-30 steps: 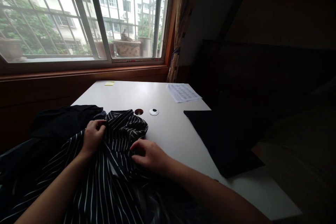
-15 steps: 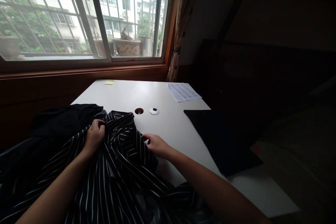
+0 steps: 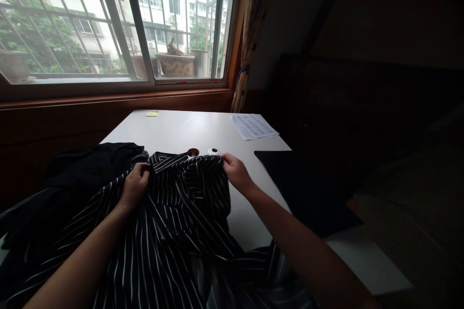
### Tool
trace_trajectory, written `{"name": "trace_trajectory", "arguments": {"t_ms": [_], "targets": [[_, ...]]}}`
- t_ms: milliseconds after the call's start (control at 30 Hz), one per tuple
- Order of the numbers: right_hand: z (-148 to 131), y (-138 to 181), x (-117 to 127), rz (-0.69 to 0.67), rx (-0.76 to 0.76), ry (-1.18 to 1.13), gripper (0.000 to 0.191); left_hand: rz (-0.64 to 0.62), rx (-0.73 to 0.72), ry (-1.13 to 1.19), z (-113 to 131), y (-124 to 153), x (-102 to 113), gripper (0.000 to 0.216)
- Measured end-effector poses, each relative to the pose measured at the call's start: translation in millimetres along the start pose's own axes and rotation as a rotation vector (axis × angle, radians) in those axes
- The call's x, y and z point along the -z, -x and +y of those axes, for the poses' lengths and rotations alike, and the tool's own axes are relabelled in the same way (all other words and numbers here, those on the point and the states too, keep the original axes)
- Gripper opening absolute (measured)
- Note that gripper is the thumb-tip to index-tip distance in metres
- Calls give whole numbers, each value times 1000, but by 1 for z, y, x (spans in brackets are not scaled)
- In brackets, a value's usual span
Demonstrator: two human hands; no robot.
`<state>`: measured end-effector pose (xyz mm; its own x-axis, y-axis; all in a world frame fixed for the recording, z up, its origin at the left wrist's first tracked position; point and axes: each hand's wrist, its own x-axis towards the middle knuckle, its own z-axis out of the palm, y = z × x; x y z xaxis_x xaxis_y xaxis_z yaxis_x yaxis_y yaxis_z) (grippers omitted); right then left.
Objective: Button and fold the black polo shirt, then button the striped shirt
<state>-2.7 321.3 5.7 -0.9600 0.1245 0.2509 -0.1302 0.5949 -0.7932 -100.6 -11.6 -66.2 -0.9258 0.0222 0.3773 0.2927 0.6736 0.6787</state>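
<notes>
A black garment with thin white stripes point(image 3: 181, 212) lies bunched on the near left part of the white table point(image 3: 188, 130). My left hand point(image 3: 135, 186) is closed on a fold of the striped garment at its upper left edge. My right hand point(image 3: 235, 172) pinches the garment's upper right corner and holds it stretched out, close to a round hole point(image 3: 193, 151) and a white grommet point(image 3: 213, 151) in the tabletop. Between the two hands the top edge of the cloth is pulled fairly taut.
A plain black cloth point(image 3: 90, 164) lies heaped at the left, partly under the striped garment. A flat black sheet point(image 3: 300, 188) covers the table's right side. A printed paper point(image 3: 253, 127) and a yellow sticky note point(image 3: 151, 114) lie near the far edge, below the window point(image 3: 108, 19).
My right hand has moved from the middle of the garment up and to the right, drawing the corner of the cloth outward towards the table hole. My left hand has stayed in place.
</notes>
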Motion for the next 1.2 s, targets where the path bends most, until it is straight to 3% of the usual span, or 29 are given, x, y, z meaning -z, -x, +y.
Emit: {"name": "trace_trajectory", "arguments": {"t_ms": [67,167,300,400,467,567,633,733,867,1033,1133,1200], "targets": [[-1,-13,22,137,48,93,26,-40,-29,14,1,1,-1,30],[3,-28,47,285,176,453,27,-83,-68,25,1,3,-3,30],[20,-33,62,276,176,752,34,-96,-84,29,-1,2,-5,32],[37,-27,64,177,148,772,37,-106,-92,23,-2,2,-6,34],[48,-19,64,14,116,708,39,-122,-102,15,-3,2,-7,35],[62,-6,65,-204,0,548,57,-142,-114,-6,-4,3,-8,38],[70,1,70,-250,-72,453,67,-151,-121,-20,-3,3,-8,40],[78,4,86,-248,-107,393,63,-172,-134,-37,-2,3,-8,44],[84,-6,122,-150,-111,403,46,-228,-180,-50,2,5,-7,51],[79,-18,164,156,-116,522,31,-399,-345,-66,13,10,-9,56],[66,-14,169,371,14,749,27,-457,-443,-150,18,12,-14,56],[54,-8,157,425,123,876,29,-480,-489,-223,20,14,-19,55]]}}
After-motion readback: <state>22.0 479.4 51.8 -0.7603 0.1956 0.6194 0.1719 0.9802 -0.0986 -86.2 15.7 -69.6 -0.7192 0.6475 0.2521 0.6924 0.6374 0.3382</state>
